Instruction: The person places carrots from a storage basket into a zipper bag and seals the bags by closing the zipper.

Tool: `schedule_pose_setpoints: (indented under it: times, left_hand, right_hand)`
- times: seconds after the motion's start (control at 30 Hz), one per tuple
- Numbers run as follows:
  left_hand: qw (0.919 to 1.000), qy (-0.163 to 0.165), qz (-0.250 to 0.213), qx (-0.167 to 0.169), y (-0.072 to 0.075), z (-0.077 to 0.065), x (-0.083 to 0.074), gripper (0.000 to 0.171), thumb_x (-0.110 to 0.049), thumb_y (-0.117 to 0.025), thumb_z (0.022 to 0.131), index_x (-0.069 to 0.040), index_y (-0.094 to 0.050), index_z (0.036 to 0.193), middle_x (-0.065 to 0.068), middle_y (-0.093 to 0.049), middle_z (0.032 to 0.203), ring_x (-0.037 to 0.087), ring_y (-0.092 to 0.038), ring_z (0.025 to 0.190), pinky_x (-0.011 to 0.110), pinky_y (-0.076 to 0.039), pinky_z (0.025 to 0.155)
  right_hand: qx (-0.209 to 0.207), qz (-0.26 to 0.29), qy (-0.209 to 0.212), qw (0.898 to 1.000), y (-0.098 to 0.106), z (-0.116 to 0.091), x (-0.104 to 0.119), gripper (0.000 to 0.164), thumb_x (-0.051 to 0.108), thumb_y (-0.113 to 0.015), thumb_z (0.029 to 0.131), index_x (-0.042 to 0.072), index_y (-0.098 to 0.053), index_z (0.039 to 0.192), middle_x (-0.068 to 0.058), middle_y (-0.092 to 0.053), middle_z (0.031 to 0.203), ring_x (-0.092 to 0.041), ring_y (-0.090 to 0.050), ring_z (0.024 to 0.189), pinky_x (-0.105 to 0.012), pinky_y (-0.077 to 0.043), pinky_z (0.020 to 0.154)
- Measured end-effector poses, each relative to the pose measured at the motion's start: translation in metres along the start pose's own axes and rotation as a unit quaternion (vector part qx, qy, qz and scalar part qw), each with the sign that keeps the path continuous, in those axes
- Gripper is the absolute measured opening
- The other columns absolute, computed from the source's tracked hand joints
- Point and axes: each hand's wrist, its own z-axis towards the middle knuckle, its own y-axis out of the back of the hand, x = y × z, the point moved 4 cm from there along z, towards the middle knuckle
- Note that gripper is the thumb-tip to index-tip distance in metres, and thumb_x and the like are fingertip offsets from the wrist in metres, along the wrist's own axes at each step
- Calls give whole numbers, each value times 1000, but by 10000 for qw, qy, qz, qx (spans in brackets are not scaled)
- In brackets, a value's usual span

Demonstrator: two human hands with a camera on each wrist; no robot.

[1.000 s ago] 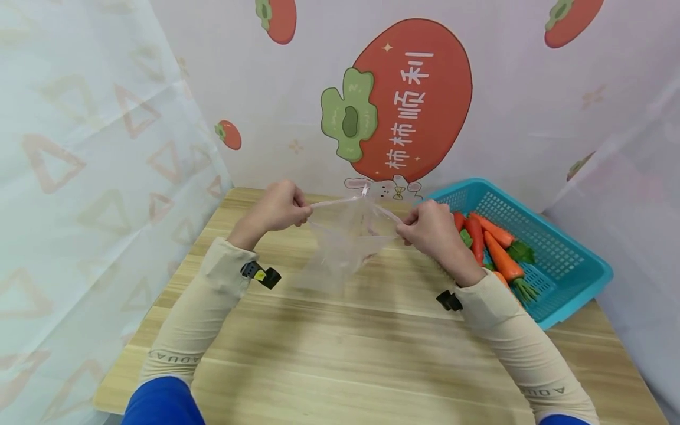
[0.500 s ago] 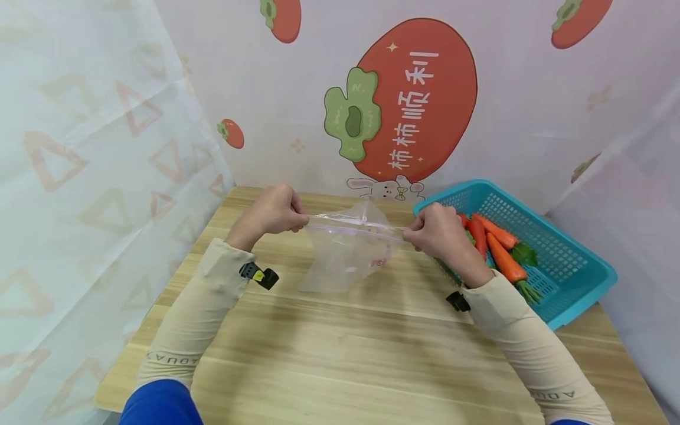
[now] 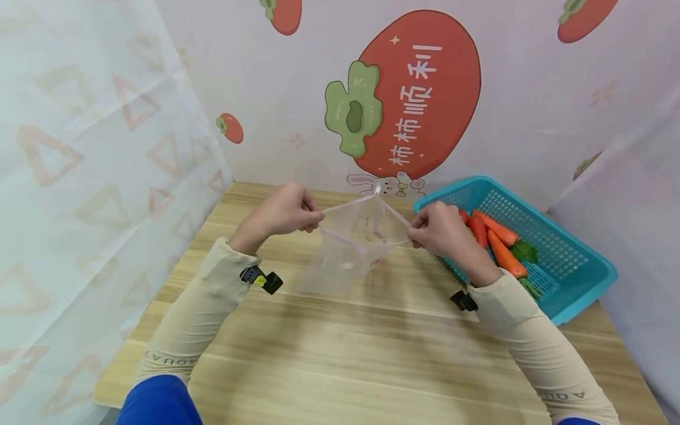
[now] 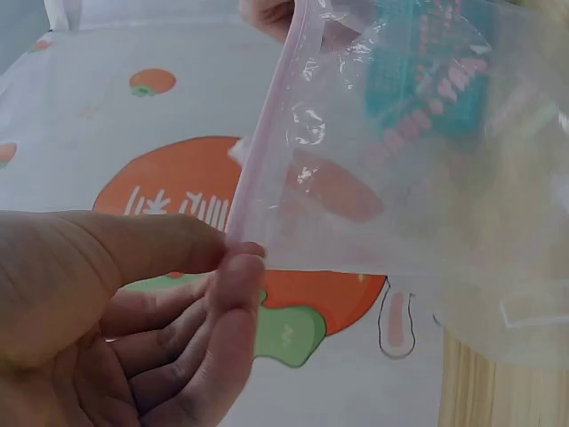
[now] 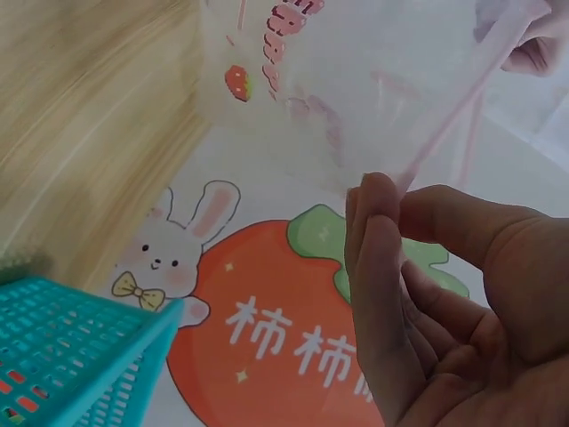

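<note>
A clear zip bag with a pink-tinted rim hangs between my hands over the table. Its mouth is spread into a diamond in the head view. My left hand pinches one end of the rim between thumb and forefinger. The opposite end is pinched by my right hand. Red and pink printing, with a small strawberry, shows on the bag in the right wrist view. In the left wrist view the thumb and forefinger of my left hand meet on the rim.
At the right of the wooden table stands a turquoise basket holding carrots and red peppers. A printed cloth hangs behind the table, and pale cloth stands along its left side.
The bag's mouth was partly spread a second ago, then pulled nearly straight between the hands, and now stands spread wide. The left hand has shifted slightly right.
</note>
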Motion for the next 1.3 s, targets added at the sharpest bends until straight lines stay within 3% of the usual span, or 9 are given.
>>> schedule_pose_setpoints:
  times: [0.2, 0.43, 0.53, 0.67, 0.83, 0.97, 1.1, 1.17, 1.3]
  left_hand:
    - [9988, -64, -477, -63, -10, 10, -14, 20, -14, -72, 98, 0, -82, 90, 9, -79, 77, 14, -74, 66, 32, -63, 66]
    - [9984, -36, -556, -32, -16, 16, -21, 18, -13, -72, 97, -2, -82, 86, 9, -79, 75, 17, -75, 67, 26, -61, 63]
    - [9983, -45, -572, -31, -18, 17, -23, 18, -12, -71, 97, -1, -82, 87, 9, -79, 75, 19, -76, 68, 31, -63, 65]
    - [9982, -14, -597, 2, -21, 18, -25, 17, -11, -71, 97, 0, -81, 89, 10, -79, 76, 17, -76, 67, 34, -65, 68]
    - [9985, -23, -545, 38, -23, 19, -27, 17, -12, -72, 97, -1, -82, 88, 9, -79, 76, 14, -74, 64, 28, -63, 64]
    - [9985, -50, -541, 16, -22, 18, -27, 18, -12, -72, 97, -2, -81, 87, 9, -79, 76, 13, -73, 64, 28, -63, 64]
    - [9983, -35, -582, 30, -22, 17, -25, 18, -12, -72, 98, -2, -81, 87, 9, -79, 76, 13, -74, 64, 34, -65, 69]
    - [9981, -17, -609, 48, -22, 16, -25, 18, -13, -72, 98, -2, -82, 87, 9, -79, 76, 15, -75, 65, 36, -66, 71]
    - [9981, 1, -606, 65, -22, 15, -23, 17, -13, -72, 98, -2, -82, 89, 9, -79, 77, 18, -76, 68, 35, -66, 70]
  right_hand:
    - [296, 127, 89, 9994, 16, -4, 4, 19, 25, -77, 97, 7, -84, 98, -5, -81, 84, -18, -72, 74, -34, -58, 69]
    - [584, -141, 3, 9982, 46, -11, 3, 29, 33, -79, 96, 9, -81, 111, -9, -81, 102, -16, -72, 79, -36, -60, 71]
    - [657, -351, 39, 9972, 56, -14, -3, 28, 30, -78, 97, 8, -81, 113, -10, -81, 104, -15, -73, 79, -43, -62, 77]
    - [689, -553, -3, 9961, 66, -19, -15, 30, 27, -76, 97, 4, -79, 116, -14, -81, 108, -22, -75, 90, -51, -62, 86]
    - [683, -681, -135, 9952, 74, -27, -33, 31, 26, -76, 97, 1, -78, 116, -16, -80, 110, -30, -74, 98, -57, -59, 91]
    - [661, -760, -135, 9948, 78, -34, -49, 30, 24, -76, 97, -1, -78, 114, -17, -80, 108, -31, -73, 98, -64, -46, 103]
    - [587, -882, -257, 9940, 81, -44, -67, 32, 25, -77, 96, -2, -78, 114, -19, -79, 109, -34, -73, 99, -60, -54, 96]
    - [558, -970, -323, 9932, 84, -50, -76, 35, 25, -77, 96, -3, -77, 115, -21, -79, 109, -37, -73, 99, -62, -49, 100]
    - [596, -1131, -496, 9906, 89, -63, -95, 38, 27, -77, 96, -5, -75, 116, -24, -78, 110, -40, -71, 99, -64, -51, 95]
